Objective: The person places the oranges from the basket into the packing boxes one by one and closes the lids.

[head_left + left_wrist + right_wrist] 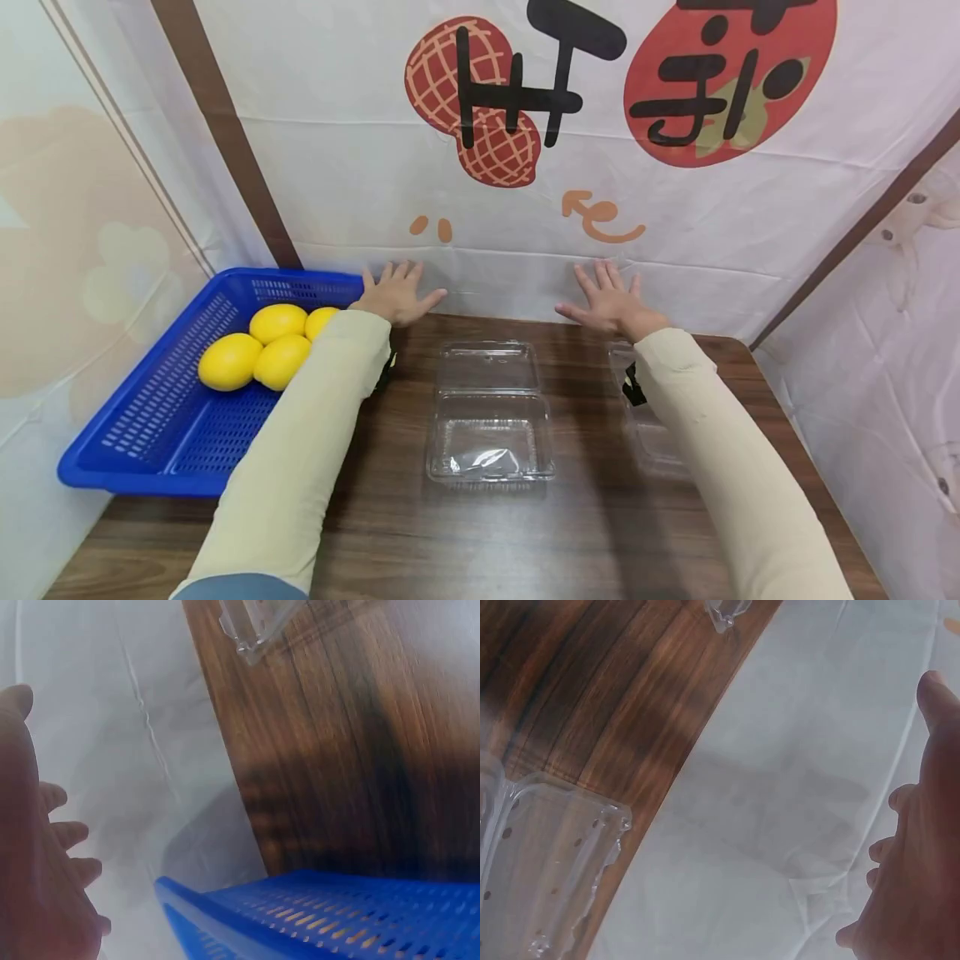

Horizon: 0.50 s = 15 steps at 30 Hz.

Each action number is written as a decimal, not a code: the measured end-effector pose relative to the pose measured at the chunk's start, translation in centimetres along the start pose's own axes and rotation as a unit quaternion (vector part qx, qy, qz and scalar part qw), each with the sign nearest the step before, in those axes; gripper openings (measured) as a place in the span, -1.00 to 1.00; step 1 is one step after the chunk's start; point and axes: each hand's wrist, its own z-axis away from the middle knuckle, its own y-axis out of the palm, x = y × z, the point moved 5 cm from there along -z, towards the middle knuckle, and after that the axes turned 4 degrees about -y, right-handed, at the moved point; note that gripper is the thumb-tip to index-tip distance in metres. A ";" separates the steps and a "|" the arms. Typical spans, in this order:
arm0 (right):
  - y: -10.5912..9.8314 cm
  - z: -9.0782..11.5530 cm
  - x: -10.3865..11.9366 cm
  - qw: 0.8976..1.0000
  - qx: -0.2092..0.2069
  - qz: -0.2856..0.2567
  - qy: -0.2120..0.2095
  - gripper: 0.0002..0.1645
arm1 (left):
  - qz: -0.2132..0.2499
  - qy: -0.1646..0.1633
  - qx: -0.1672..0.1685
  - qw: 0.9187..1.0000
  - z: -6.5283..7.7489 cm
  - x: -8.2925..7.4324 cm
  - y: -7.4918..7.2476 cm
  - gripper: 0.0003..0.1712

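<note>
My left hand (pixel 396 296) is held out with fingers spread at the table's far edge, just right of a blue plastic basket (pixel 142 379). Several yellow lemons (pixel 229 362) lie in that basket, one partly hidden by my left sleeve. Fingers spread likewise, my right hand (pixel 609 302) is at the far edge on the other side. Between the forearms sits a clear plastic clamshell box (pixel 491 437), its lid laid back. A second clear box (pixel 660 442) lies partly under my right forearm. Neither hand holds anything.
The brown wood-grain table (pixel 480 550) ends at a white printed cloth (pixel 337 167) hanging behind it. More cloth hangs on the left and right sides. In the left wrist view, the basket's rim (pixel 225 924) stands near the table's far edge.
</note>
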 end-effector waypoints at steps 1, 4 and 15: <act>0.0 0.0 0.1 1.000 0.000 0.004 -0.003 0.09 | -0.004 0.003 0.000 1.000 0.1 0.0 -0.2 -0.01; -0.1 0.1 0.6 1.000 -0.002 0.010 -0.013 0.08 | -0.011 0.018 -0.001 1.000 0.4 -0.1 -0.6 -0.01; 0.3 1.2 1.3 0.999 -0.011 0.005 -0.047 0.02 | -0.012 0.054 -0.004 0.998 1.6 -0.6 -0.9 -0.07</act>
